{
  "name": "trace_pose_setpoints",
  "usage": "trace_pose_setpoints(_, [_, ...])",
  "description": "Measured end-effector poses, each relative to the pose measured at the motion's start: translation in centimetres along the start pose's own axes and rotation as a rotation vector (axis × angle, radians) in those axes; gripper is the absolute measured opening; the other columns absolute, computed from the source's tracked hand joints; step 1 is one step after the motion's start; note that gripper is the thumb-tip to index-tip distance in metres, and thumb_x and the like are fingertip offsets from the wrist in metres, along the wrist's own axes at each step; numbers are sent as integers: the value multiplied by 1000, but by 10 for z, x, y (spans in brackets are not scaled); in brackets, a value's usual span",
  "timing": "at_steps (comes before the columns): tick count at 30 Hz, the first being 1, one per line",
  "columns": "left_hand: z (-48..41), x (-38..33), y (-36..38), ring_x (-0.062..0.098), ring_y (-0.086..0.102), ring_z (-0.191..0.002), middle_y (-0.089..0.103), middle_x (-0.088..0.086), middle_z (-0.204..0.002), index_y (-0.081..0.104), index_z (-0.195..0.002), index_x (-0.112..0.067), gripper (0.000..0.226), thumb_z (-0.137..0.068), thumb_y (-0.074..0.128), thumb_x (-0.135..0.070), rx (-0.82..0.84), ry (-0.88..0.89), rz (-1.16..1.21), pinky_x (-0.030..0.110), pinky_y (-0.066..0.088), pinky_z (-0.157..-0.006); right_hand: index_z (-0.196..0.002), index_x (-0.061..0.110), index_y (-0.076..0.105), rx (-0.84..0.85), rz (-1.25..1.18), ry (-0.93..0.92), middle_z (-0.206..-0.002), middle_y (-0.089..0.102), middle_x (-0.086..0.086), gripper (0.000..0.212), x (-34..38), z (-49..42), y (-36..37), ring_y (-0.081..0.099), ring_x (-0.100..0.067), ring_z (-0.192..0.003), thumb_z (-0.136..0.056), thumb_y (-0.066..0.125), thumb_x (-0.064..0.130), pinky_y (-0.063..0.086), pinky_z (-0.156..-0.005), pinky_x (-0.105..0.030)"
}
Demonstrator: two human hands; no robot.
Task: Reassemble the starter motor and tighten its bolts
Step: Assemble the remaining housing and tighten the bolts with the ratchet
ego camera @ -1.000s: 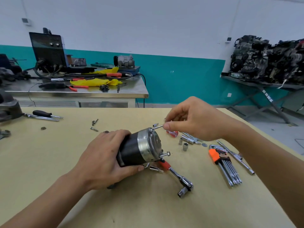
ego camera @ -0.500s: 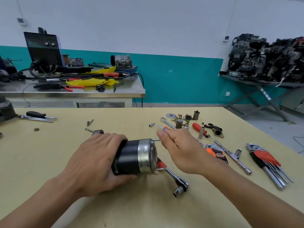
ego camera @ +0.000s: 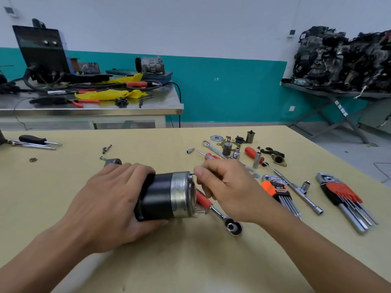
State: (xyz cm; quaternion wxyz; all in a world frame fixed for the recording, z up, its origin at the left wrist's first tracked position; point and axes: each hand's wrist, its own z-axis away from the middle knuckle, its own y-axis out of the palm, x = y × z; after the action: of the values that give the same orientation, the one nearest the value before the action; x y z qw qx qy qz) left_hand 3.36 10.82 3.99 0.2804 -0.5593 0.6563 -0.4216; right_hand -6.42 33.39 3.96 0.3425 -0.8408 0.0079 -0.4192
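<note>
The starter motor, a black cylinder with a silver end cap, lies on its side on the yellow table. My left hand grips its black body from the left and above. At the top of the end cap my right hand pinches the head of a long bolt, which is pushed almost fully into the motor. A second bolt sticks out low on the cap. A ratchet with a red handle lies under my right hand.
Two hex key sets and a T-bar socket wrench lie to the right. Sockets, washers, a red screwdriver and small motor parts crowd the far right. A screwdriver lies far left. A steel bench stands behind.
My right hand has pushed the long bolt from sticking well out of the end cap to nearly all the way in. The motor has come down onto the table.
</note>
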Motion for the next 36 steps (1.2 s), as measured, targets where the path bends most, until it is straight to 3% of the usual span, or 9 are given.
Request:
trace_pose_setpoints(3, [0,0,0,15,59,-71,65,-10,-90,52,-107,-26,71,-65,52,-82,14,8,0,29,45,-67,-50,10,56,50,-81,179,-39,48,7,72,4,-1,5,43,-2,-38,-99,33,57,34,-46,-15])
trace_pose_setpoints(5, [1,0,0,15,59,-72,64,-10,-90,51,-108,-26,71,-65,53,-83,22,3,5,31,46,-67,-60,3,61,108,-124,220,-43,51,6,78,4,0,2,46,-5,-41,-90,30,68,37,-49,-16])
trace_pose_setpoints(10, [0,-1,-1,14,55,-71,64,-10,-90,52,-107,-26,70,-65,55,-81,22,-2,-7,30,47,-68,-80,12,62,52,-116,80,-66,65,-4,28,-2,7,-4,61,-24,-64,-99,58,33,53,-65,-36])
trace_pose_setpoints(15, [0,-1,-1,11,47,-69,64,-9,-89,50,-107,-26,70,-64,54,-81,19,-11,-12,30,46,-68,-60,-1,37,49,-110,127,-48,31,3,69,2,1,2,28,-11,-45,-94,38,58,28,-46,-23])
trace_pose_setpoints(18, [0,-1,-1,11,49,-69,64,-10,-89,50,-106,-26,70,-64,54,-82,25,-21,-1,30,46,-68,-73,6,57,39,-44,96,-57,49,4,63,2,2,-5,46,-10,-54,-87,44,66,44,-56,-31])
trace_pose_setpoints(21, [0,-2,-1,10,47,-70,64,-10,-89,50,-106,-26,69,-64,55,-81,24,-20,4,29,44,-69,-76,15,61,-31,-43,26,-62,55,6,32,1,2,-4,52,-8,-59,-100,53,35,47,-60,-30])
trace_pose_setpoints(27, [1,-1,-1,14,56,-72,65,-9,-91,51,-107,-25,71,-64,54,-82,35,-23,-2,32,48,-69,-65,-7,50,-46,-110,114,-47,40,3,73,4,-4,6,41,-2,-41,-96,37,58,34,-47,-14])
trace_pose_setpoints(31, [1,-2,-1,15,56,-72,65,-9,-90,52,-106,-25,69,-65,53,-81,30,-27,-2,31,46,-69,-75,20,59,-62,-50,62,-58,52,13,28,2,-2,1,48,-2,-54,-99,56,35,41,-54,-16])
trace_pose_setpoints(36, [1,-2,-2,14,55,-72,65,-9,-91,52,-106,-25,70,-65,54,-81,35,-22,4,32,47,-70,-59,2,55,-75,-67,103,-44,46,3,66,2,-4,8,44,-3,-42,-100,39,51,37,-52,-22])
